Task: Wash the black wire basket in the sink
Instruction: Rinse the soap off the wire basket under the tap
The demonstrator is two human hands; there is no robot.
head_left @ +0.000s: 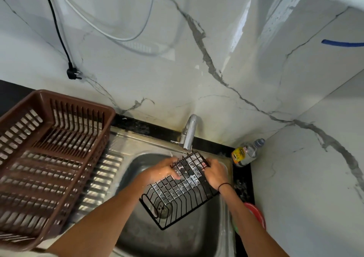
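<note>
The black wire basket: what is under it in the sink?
Under the black wire basket, through its wires, the round drain and the grey floor of the sink show. Soap film fills the upper meshes, so what lies beneath that part cannot be seen.

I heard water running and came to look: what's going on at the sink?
A person is washing a black wire basket over the steel sink. The left hand and right hand each grip its far end, held under the tap, and soap film fills the mesh. A brown dish rack sits on the drainboard to the left.
</note>
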